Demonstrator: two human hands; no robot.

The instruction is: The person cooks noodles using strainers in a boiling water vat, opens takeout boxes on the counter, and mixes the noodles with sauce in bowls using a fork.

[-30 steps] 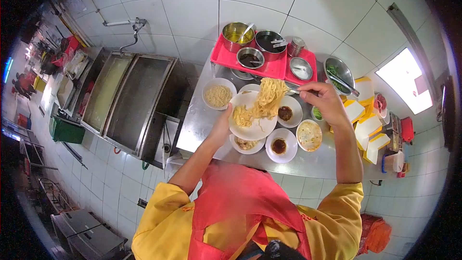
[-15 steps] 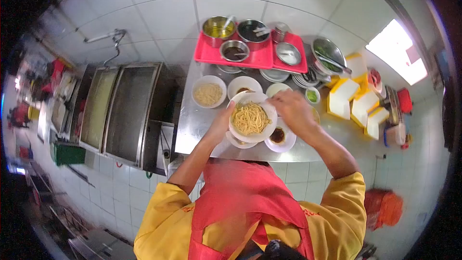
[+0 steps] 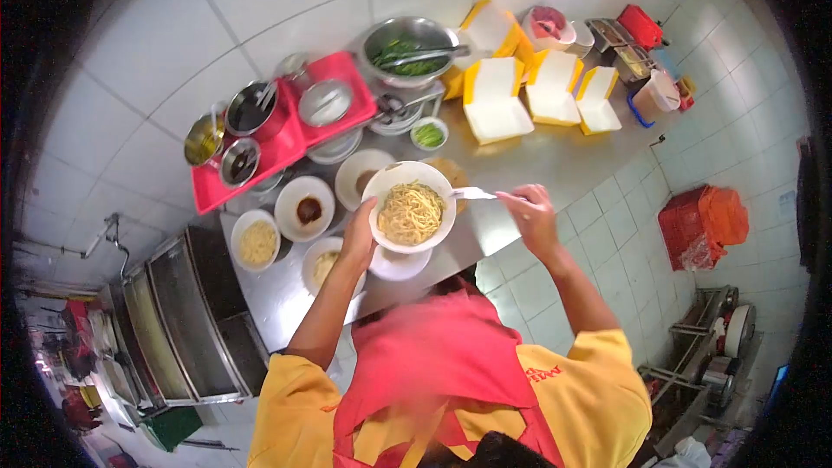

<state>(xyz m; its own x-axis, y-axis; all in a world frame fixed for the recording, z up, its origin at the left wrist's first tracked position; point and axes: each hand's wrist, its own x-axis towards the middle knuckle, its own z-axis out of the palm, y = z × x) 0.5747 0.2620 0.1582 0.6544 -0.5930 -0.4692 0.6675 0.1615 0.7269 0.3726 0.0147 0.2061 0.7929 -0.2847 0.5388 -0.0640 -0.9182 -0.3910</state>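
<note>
The left hand (image 3: 359, 236) is gripping the left side of the white bowl (image 3: 447, 210), its fingers closing around the edge and the thumb lying by the rim, while the noodles (image 3: 410, 215) are resting inside. From that grip the bowl is lying directly to the right and slightly farther from the body, hanging above the near part of the bench (image 3: 555, 154). The right hand (image 3: 531, 210) is staying clear of the bowl, well off to its right, its fingers pinching the handle end of the fork (image 3: 477, 194), with no gap showing in the grip. The fork is running nearly level across the view, its broad end pointing left at the bowl's right rim; whether it is touching the rim, one cannot tell. The left hand is therefore being the nearer one to the noodles, and the fork is spanning the space between bowl and right hand. The bowl's mouth is facing up; being round, it is showing no long axis, and the tangled noodles are showing none either.
</note>
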